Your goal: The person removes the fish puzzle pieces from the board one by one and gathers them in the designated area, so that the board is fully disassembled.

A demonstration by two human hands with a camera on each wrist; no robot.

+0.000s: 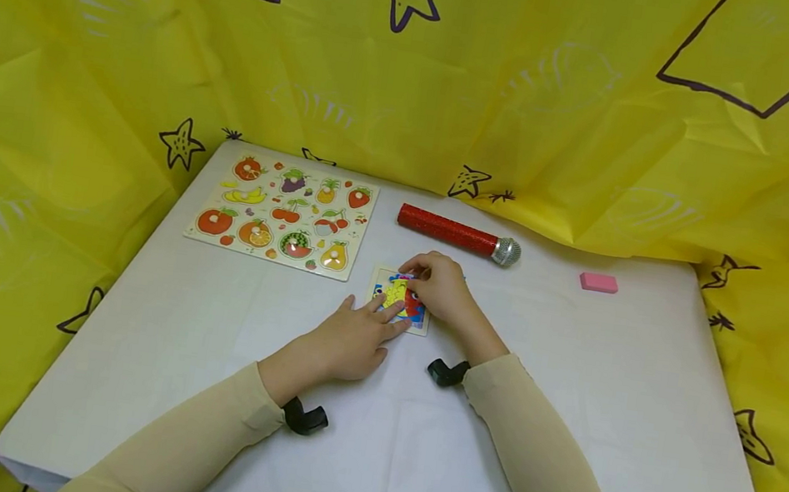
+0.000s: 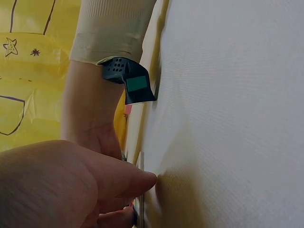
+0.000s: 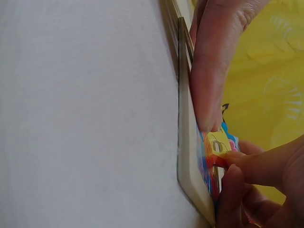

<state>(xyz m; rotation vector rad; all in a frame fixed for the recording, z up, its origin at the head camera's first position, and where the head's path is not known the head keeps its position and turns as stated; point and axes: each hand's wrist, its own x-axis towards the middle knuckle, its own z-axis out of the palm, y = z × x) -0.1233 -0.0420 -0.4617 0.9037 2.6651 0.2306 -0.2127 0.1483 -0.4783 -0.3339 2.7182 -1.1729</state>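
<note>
A small wooden jigsaw puzzle board (image 1: 419,329) with a yellow, red and blue picture lies flat on the table between both hands. My left hand (image 1: 353,343) rests over its near side, fingers spread and fairly straight, fingertips on the picture. From the right, my right hand (image 1: 445,288) reaches over the far part of the board. In the right wrist view, its thumb and fingers pinch a puzzle piece (image 3: 217,143) with yellow and blue on it, tilted up from the board. The left wrist view shows the left thumb (image 2: 140,181) beside the board's edge; the picture is mostly hidden there.
A larger fruit peg puzzle (image 1: 267,207) lies at the back left. Behind the small board is a red glittery microphone (image 1: 453,231), and a pink eraser (image 1: 599,283) sits at the right. Yellow patterned cloth (image 1: 460,104) hangs around the white table (image 1: 606,410).
</note>
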